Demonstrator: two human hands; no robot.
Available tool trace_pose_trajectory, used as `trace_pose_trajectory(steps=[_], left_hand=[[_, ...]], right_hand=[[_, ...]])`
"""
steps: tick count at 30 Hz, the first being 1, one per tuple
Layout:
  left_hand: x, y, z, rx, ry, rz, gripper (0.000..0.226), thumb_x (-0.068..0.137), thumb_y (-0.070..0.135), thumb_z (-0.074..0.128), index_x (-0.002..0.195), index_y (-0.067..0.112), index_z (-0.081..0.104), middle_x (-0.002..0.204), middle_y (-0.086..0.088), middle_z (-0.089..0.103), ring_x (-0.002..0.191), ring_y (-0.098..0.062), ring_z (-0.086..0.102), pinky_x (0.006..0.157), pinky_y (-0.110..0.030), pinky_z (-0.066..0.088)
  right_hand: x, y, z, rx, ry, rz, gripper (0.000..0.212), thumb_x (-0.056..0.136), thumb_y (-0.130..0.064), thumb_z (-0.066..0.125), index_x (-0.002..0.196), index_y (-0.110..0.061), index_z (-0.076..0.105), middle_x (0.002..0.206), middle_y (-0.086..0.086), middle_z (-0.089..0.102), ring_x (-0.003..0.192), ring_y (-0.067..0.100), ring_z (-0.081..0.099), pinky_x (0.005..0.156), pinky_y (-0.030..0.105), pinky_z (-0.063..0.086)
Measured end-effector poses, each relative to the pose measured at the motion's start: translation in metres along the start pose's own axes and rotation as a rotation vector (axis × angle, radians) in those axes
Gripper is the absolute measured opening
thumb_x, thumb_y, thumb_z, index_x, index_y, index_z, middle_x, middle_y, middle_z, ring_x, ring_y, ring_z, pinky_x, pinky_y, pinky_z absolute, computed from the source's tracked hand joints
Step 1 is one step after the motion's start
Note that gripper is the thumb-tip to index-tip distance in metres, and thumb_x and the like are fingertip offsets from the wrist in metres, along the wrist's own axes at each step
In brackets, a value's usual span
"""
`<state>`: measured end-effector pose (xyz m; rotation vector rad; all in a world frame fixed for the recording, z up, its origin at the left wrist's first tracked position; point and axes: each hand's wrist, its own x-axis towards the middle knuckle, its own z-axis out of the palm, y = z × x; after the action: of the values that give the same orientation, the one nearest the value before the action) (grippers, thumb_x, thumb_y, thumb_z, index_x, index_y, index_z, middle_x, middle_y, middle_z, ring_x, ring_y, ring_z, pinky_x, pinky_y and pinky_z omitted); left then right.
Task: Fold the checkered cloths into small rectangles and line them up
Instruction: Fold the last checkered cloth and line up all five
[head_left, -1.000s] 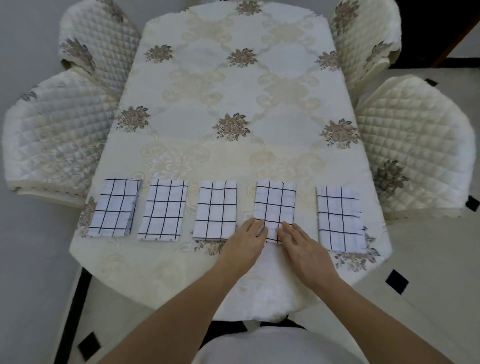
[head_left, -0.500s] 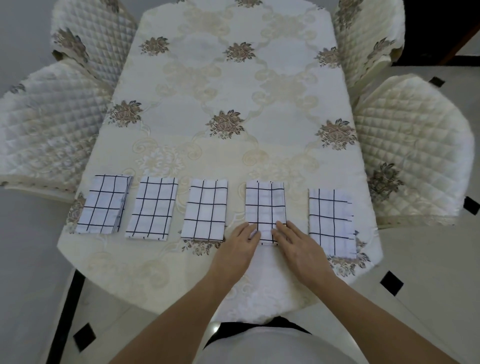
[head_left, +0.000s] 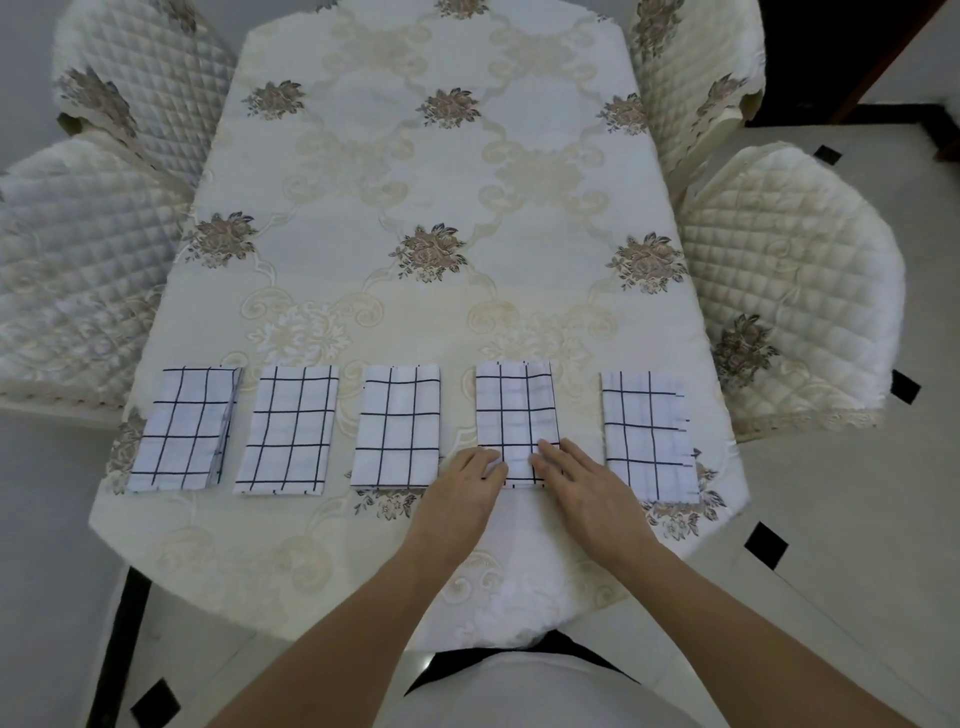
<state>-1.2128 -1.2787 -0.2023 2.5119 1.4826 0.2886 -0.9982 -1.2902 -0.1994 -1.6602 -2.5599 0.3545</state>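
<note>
Several white cloths with a dark check lie folded into small rectangles in a row along the near side of the table. The fourth cloth from the left has both hands on its near edge. My left hand rests flat on its near left corner, fingers straight. My right hand lies flat on its near right corner. The other folded cloths lie at the far left, second from the left, in the middle and at the far right.
A cream floral tablecloth covers the table and hangs over its near edge. Quilted cream chairs stand at the left, back left, right and back right. Pale floor tiles with black insets lie around.
Both hands stay on the near edge of the fourth cloth. The camera view has shifted slightly; the row of cloths has not visibly changed.
</note>
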Motion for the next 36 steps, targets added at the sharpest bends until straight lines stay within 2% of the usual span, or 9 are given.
trace_pose_trajectory(steps=[3, 6, 13, 15, 18, 21, 26, 32, 36], left_hand=[[0.007, 0.004, -0.007, 0.002, 0.029, 0.007, 0.032, 0.077, 0.015, 0.078, 0.106, 0.01, 0.066, 0.111, -0.007, 0.065, 0.107, -0.025, 0.061, 0.086, -0.035, 0.056], [0.02, 0.015, -0.012, 0.031, 0.034, 0.056, 0.029, 0.082, 0.024, 0.07, 0.108, 0.011, 0.064, 0.116, -0.006, 0.063, 0.108, -0.026, 0.06, 0.087, -0.037, 0.054], [0.056, 0.081, 0.006, -0.051, 0.015, 0.245, 0.044, 0.075, 0.017, 0.08, 0.115, 0.005, 0.067, 0.124, -0.012, 0.065, 0.114, -0.027, 0.062, 0.087, -0.037, 0.058], [0.062, 0.101, 0.015, -0.049, -0.003, 0.262, 0.05, 0.073, 0.02, 0.084, 0.119, 0.007, 0.068, 0.129, -0.01, 0.065, 0.118, -0.024, 0.063, 0.091, -0.035, 0.057], [0.07, 0.125, 0.027, -0.011, -0.016, 0.256, 0.056, 0.071, 0.023, 0.087, 0.121, 0.004, 0.068, 0.132, -0.011, 0.064, 0.123, -0.022, 0.061, 0.104, -0.031, 0.046], [0.071, 0.143, 0.037, 0.078, -0.015, 0.223, 0.061, 0.074, 0.024, 0.085, 0.127, 0.003, 0.064, 0.136, -0.013, 0.061, 0.127, -0.023, 0.057, 0.112, -0.031, 0.039], [0.066, 0.152, 0.051, 0.084, -0.07, 0.089, 0.061, 0.081, 0.018, 0.08, 0.135, 0.001, 0.057, 0.143, -0.015, 0.054, 0.133, -0.027, 0.052, 0.108, -0.038, 0.046], [0.07, 0.158, 0.054, 0.096, -0.081, 0.045, 0.051, 0.087, 0.009, 0.066, 0.137, 0.001, 0.055, 0.144, -0.015, 0.054, 0.133, -0.028, 0.051, 0.108, -0.04, 0.046], [0.075, 0.153, 0.052, 0.109, -0.071, 0.037, 0.05, 0.087, 0.013, 0.072, 0.133, -0.001, 0.057, 0.141, -0.017, 0.055, 0.131, -0.03, 0.053, 0.106, -0.042, 0.047]], right_hand=[[-0.004, -0.002, -0.006, 0.023, 0.032, 0.003, 0.061, 0.08, 0.0, 0.068, 0.138, -0.014, 0.055, 0.145, 0.006, 0.055, 0.131, 0.029, 0.055, 0.088, 0.042, 0.059], [-0.014, 0.009, -0.018, 0.006, 0.092, 0.017, 0.06, 0.081, -0.006, 0.073, 0.138, -0.012, 0.057, 0.142, 0.007, 0.058, 0.128, 0.029, 0.057, 0.099, 0.04, 0.053], [-0.059, 0.085, -0.034, -0.109, 0.131, 0.074, 0.057, 0.078, -0.013, 0.08, 0.132, -0.008, 0.062, 0.134, 0.012, 0.063, 0.122, 0.037, 0.061, 0.091, 0.046, 0.057], [-0.071, 0.108, -0.032, -0.123, 0.097, 0.067, 0.055, 0.085, -0.02, 0.073, 0.137, -0.009, 0.057, 0.138, 0.012, 0.06, 0.125, 0.039, 0.058, 0.096, 0.049, 0.055], [-0.083, 0.134, -0.031, -0.123, 0.061, 0.09, 0.058, 0.093, -0.046, 0.047, 0.142, -0.015, 0.053, 0.144, 0.008, 0.056, 0.13, 0.037, 0.054, 0.099, 0.047, 0.053], [-0.089, 0.154, -0.027, -0.087, 0.037, 0.049, 0.065, 0.093, -0.056, 0.04, 0.142, -0.016, 0.054, 0.146, 0.005, 0.054, 0.132, 0.034, 0.052, 0.099, 0.046, 0.053], [-0.086, 0.167, -0.02, -0.039, 0.025, -0.053, 0.062, 0.095, -0.051, 0.038, 0.145, -0.016, 0.05, 0.149, 0.005, 0.05, 0.135, 0.031, 0.051, 0.096, 0.045, 0.055], [-0.081, 0.174, -0.019, -0.02, 0.024, -0.121, 0.055, 0.099, -0.042, 0.036, 0.146, -0.017, 0.048, 0.152, 0.006, 0.046, 0.137, 0.029, 0.048, 0.101, 0.043, 0.052], [-0.075, 0.173, -0.021, -0.055, 0.024, -0.13, 0.051, 0.099, -0.034, 0.034, 0.142, -0.013, 0.053, 0.15, 0.007, 0.049, 0.137, 0.029, 0.048, 0.102, 0.043, 0.052]])
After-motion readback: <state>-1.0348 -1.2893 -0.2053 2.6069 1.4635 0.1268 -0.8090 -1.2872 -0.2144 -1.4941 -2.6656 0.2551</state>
